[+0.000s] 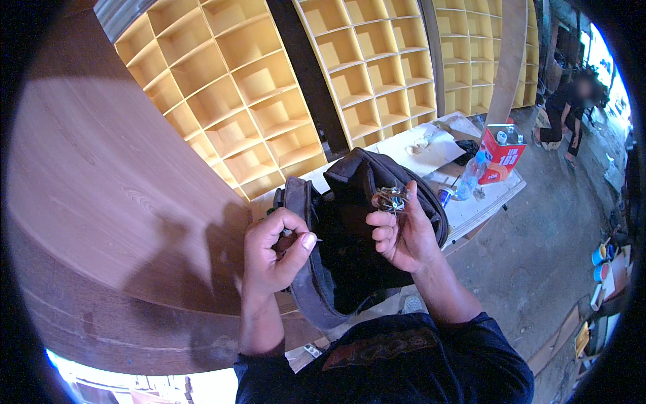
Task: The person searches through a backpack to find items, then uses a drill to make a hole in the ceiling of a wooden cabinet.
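Over a dark open bag (351, 266), both my hands are raised. My right hand (412, 239) holds a small bunch of shiny metal hardware pieces (391, 199), thin like screws or nails, between thumb and fingers. Their exact kind is too small to tell. My left hand (274, 250) is closed at the bag's left side, thumb pressed against the curled fingers. A thin tip pokes out near the thumb; the rest of what it holds is hidden. The bag's padded strap (311, 296) hangs below my left hand, and the bag's inside is too dark to make out.
A large brown wood panel (101, 195) fills the left. Behind stand yellow compartment shelves (242, 87). On a white worktop (481, 214) are a red metal can (505, 155), a clear plastic bottle (471, 176) and scraps. A person (568, 111) crouches at the far right; paint buckets (601, 256) stand nearer.
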`<state>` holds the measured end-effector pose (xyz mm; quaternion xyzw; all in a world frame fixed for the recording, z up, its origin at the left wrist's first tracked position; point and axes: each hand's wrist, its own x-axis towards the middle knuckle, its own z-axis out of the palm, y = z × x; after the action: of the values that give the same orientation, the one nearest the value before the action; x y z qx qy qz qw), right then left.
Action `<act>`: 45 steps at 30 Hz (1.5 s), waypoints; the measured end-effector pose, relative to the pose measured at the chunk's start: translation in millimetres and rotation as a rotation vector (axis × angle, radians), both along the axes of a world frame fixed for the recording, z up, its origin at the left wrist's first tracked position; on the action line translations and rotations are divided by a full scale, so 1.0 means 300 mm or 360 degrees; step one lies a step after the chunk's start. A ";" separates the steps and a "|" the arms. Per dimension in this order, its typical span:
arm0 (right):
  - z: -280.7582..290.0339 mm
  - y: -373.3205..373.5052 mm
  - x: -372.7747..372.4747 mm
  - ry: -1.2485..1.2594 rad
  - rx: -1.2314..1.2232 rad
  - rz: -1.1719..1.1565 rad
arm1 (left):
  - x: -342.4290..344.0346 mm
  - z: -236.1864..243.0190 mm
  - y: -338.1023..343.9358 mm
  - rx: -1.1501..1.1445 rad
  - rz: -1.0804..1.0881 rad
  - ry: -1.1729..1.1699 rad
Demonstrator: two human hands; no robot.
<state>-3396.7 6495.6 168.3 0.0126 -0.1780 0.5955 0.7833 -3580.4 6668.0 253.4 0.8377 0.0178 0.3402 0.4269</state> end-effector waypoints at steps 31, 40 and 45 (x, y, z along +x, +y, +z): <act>-0.032 0.017 -0.082 -0.0204 -0.0521 -0.0527 | -0.223 -0.149 -0.006 -0.0296 0.0734 -0.0553; -0.041 -0.075 -0.111 -0.0332 -0.0550 -0.0791 | -0.248 -0.177 -0.095 -0.1306 -0.0100 -0.0518; -0.053 -0.273 -0.118 -0.0175 -0.0472 -0.1022 | -0.244 -0.128 -0.206 -0.0116 -0.0717 0.0197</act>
<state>-3432.0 6413.8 152.3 -0.1899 -0.1263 0.3381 0.9131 -3653.5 6606.3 214.9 0.8239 -0.1310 0.1835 0.5200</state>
